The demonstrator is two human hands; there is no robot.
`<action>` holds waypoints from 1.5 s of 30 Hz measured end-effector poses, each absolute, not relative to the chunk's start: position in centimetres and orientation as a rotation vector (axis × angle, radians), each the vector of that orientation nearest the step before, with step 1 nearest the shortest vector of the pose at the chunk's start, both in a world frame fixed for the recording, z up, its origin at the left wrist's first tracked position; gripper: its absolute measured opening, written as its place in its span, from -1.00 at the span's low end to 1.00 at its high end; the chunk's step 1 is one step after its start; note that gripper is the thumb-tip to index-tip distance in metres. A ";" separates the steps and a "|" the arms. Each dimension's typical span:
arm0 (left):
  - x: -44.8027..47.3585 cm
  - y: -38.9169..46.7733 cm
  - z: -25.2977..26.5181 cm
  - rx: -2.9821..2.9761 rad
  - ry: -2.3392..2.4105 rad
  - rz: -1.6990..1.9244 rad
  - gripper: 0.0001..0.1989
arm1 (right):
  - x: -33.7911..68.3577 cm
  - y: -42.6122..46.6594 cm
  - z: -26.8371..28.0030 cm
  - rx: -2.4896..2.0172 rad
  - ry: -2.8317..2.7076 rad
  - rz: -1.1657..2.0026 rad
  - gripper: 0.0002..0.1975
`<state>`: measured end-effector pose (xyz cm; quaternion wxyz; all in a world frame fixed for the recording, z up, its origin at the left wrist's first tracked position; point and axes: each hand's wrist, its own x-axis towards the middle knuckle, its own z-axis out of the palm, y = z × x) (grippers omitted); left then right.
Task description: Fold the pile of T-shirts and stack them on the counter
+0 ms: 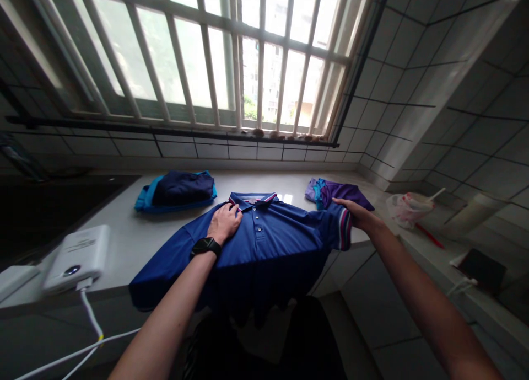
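Left hand is lying loosely spread on the blue polo shirt; right hand is pinching its sleeve. Right of the shirt, a plastic bag is holding unclear contents.

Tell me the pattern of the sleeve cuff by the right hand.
The cuff has pink and white stripes on blue; the head view shows it.

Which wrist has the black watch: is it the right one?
No, the black watch is at the wrist of the left hand, which touches the blue shirt.
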<state>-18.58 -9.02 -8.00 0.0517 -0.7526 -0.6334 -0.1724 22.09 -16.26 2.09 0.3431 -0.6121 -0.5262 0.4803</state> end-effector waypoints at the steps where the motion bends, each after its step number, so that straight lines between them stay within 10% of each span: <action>1: -18.6 -9.1 -7.9 -2.298 -1.925 -0.535 -0.56 | 20.4 -16.2 2.3 -1.541 -1.355 1.219 -0.64; 5: -18.7 -9.3 -7.8 -2.308 -1.916 -0.506 -0.55 | 15.0 -17.3 2.8 -1.182 -1.640 1.308 -0.40; 21: -18.3 -9.8 -7.4 -2.313 -1.929 -0.526 -0.55 | 10.3 -19.5 -4.9 -1.381 -2.375 0.323 -0.88; 29: -18.3 -9.9 -7.2 -2.319 -1.945 -0.505 -0.55 | 10.3 -18.7 -3.4 -0.962 -2.464 0.959 -0.57; 35: -18.5 -9.7 -7.6 -2.324 -1.935 -0.566 -0.56 | 8.4 -15.7 -5.0 -1.432 -2.375 0.267 -0.50; 45: -18.9 -8.5 -8.8 -2.368 -2.004 -0.327 -0.43 | 6.5 -11.1 -6.7 -1.797 -2.508 0.212 -0.36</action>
